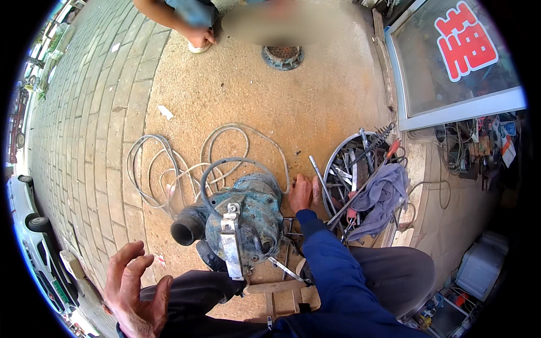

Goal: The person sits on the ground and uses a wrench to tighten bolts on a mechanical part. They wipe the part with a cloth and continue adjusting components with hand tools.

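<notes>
while the pump [256,205] looks scuffed blue | left grip [129,298] apart | right grip [301,192]: can't tell

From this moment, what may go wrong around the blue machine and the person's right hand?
The right hand is low beside the blue machine; if the machine tipped that way, the hand might be pinched.
Loose cable loops lie on the ground close to the machine and might snag if it is moved.
Tools are heaped in the round basin, some sticking past its rim, so a bump might knock one out.
</notes>
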The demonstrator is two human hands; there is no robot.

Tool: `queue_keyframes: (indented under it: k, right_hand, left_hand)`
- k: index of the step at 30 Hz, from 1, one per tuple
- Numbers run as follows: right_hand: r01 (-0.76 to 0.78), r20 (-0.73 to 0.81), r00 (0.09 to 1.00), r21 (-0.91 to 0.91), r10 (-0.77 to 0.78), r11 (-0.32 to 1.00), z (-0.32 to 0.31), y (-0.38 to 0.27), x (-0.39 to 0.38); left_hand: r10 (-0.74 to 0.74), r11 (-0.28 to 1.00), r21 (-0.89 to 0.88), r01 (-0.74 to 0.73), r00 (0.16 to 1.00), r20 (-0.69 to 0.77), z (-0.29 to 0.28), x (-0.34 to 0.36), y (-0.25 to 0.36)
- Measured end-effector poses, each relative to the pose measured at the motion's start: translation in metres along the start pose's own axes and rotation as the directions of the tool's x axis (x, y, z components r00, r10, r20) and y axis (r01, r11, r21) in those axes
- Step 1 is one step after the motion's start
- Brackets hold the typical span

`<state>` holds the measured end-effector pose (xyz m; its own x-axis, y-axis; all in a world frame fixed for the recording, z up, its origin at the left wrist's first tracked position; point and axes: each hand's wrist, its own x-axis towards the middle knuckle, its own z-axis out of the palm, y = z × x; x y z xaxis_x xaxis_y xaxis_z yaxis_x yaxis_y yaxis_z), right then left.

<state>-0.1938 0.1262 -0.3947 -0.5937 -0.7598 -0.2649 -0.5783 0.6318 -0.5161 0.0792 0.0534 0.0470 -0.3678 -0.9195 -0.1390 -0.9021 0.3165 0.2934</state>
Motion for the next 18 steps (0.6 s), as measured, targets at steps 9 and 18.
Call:
queue_keyframes:
  k: [9, 18]
  right_hand:
    - [0.112, 0.349, 0.935, -0.098, -0.071, 0.989, -0.059, -0.024, -0.074]
    - [0.801, 0.45, 0.541, -0.02, -0.71, 0.598, -0.295, -0.167, -0.103]
  left_hand:
    - [0.114, 0.967, -0.208, -0.148, 0.979, -0.167, -0.001, -0.02, 0.007]
    - [0.17, 0.702, -0.658, -0.274, 0.961, -0.219, 0.024, -0.042, 0.02]
